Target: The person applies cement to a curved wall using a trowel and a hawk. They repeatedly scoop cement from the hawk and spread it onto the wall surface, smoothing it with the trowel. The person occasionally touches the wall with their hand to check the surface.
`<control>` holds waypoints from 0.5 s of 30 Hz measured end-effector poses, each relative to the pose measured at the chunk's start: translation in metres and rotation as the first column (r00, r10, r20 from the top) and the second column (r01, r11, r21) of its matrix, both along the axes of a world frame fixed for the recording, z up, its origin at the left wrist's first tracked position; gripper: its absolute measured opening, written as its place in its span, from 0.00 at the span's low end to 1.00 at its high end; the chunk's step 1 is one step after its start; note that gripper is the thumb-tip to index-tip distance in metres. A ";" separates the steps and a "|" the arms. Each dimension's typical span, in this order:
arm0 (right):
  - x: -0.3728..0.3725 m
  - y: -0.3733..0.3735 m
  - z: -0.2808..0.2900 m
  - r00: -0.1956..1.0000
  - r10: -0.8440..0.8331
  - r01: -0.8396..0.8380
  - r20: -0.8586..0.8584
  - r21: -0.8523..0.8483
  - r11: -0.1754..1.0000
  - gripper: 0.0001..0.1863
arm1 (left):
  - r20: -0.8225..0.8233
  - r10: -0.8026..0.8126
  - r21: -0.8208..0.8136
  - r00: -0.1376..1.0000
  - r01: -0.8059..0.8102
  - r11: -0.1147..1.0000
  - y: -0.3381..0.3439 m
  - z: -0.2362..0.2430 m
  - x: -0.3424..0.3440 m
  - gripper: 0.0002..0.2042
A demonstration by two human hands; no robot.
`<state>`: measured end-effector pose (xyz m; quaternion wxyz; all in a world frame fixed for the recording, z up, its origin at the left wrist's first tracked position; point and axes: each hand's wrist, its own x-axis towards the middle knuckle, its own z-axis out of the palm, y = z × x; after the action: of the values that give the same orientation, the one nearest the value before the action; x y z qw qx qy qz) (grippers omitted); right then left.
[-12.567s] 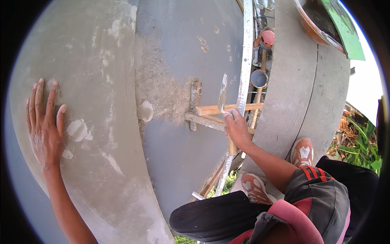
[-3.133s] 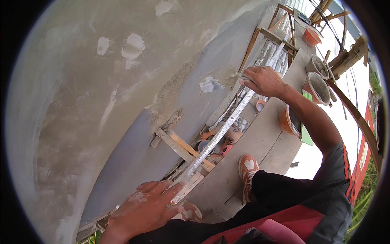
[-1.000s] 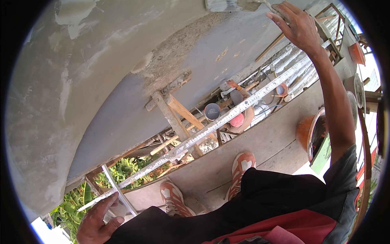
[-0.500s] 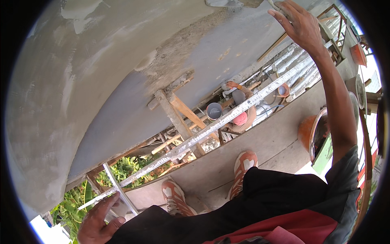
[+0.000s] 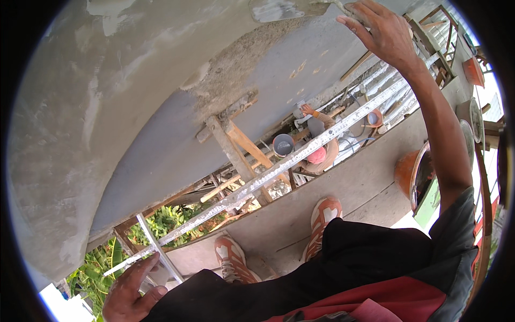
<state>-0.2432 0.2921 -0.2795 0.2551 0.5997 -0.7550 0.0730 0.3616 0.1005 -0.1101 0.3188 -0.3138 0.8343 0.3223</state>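
Note:
Up at the top, my right hand is closed round the handle of a plastering trowel. The trowel's flat grey blade lies against the wall, at the edge between smooth wet plaster and a rough patch. My left hand is at the lower left by my knee, fingers stretched and thumb apart, with nothing seen in it. Close to its fingertips, a plaster-spattered metal bar crosses a thinner metal bar.
I stand on wooden planks. An orange bucket and other containers are at the right. Below, beyond the plank edge, a co-worker in a red cap works near a dark bucket. Timber props meet the wall.
My right hand has moved left with the trowel, and more of its blade shows against the wall. The co-worker's arm below has shifted slightly. My left hand stays about where it was.

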 end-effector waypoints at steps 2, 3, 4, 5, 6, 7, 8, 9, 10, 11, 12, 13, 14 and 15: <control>-0.011 0.014 0.001 0.997 -0.078 0.077 -0.006 -0.028 0.997 0.19 | -0.005 0.000 0.004 1.000 0.000 1.000 0.000 0.000 0.002 0.38; -0.008 0.017 0.005 0.996 -0.080 0.082 0.046 -0.035 0.996 0.18 | -0.006 0.002 0.012 1.000 -0.002 1.000 -0.001 0.000 0.002 0.38; -0.004 0.016 0.005 0.997 -0.052 0.053 0.051 -0.008 0.999 0.18 | -0.006 0.004 0.020 1.000 -0.004 1.000 -0.001 -0.001 0.002 0.38; 0.001 0.011 0.005 0.998 -0.024 0.023 0.058 0.018 1.000 0.18 | -0.006 0.007 0.021 1.000 -0.007 1.000 -0.001 -0.001 0.002 0.38; 0.006 0.007 0.003 0.998 -0.002 -0.001 0.067 0.043 0.999 0.18 | -0.005 0.004 0.022 1.000 -0.004 1.000 -0.002 -0.001 0.002 0.38; 0.012 0.001 0.002 0.996 0.034 -0.038 0.078 0.048 0.998 0.18 | -0.004 0.001 0.022 1.000 -0.001 1.000 -0.004 -0.001 0.001 0.38; 0.019 -0.006 -0.001 0.993 0.071 -0.076 0.090 0.052 0.996 0.18 | 0.001 0.000 0.020 1.000 0.000 1.000 -0.004 -0.002 -0.002 0.38; 0.025 -0.013 -0.004 0.988 0.110 -0.116 0.104 0.054 0.992 0.18 | 0.006 0.003 0.016 1.000 -0.003 1.000 -0.002 -0.001 -0.005 0.38; 0.029 -0.020 -0.006 0.985 0.149 -0.151 0.083 0.027 0.988 0.18 | 0.010 0.005 0.011 1.000 -0.005 1.000 -0.002 -0.001 -0.007 0.38; 0.033 -0.025 -0.009 0.981 0.186 -0.187 0.061 0.001 0.982 0.18 | 0.012 0.002 0.019 1.000 -0.002 1.000 -0.002 0.000 -0.009 0.38; 0.036 -0.030 -0.011 0.974 0.224 -0.223 0.039 -0.023 0.974 0.18 | 0.015 0.000 0.028 1.000 -0.001 1.000 -0.002 0.000 -0.010 0.37; 0.041 -0.034 -0.009 0.971 0.229 -0.229 0.062 -0.013 0.973 0.18 | 0.018 -0.002 0.038 1.000 0.001 0.999 -0.002 0.000 -0.011 0.37; 0.043 -0.036 -0.009 0.973 0.223 -0.222 0.062 -0.013 0.975 0.18 | 0.015 0.010 0.041 1.000 -0.010 0.999 -0.002 -0.001 -0.011 0.37; 0.046 -0.037 -0.008 0.974 0.216 -0.215 0.065 -0.013 0.976 0.18 | 0.014 0.020 0.043 1.000 -0.021 0.999 -0.001 0.000 -0.010 0.37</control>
<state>-0.1976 0.2549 -0.2880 0.2226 0.6745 -0.6933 0.1220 0.3512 0.0992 -0.1098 0.3276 -0.3176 0.8218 0.3414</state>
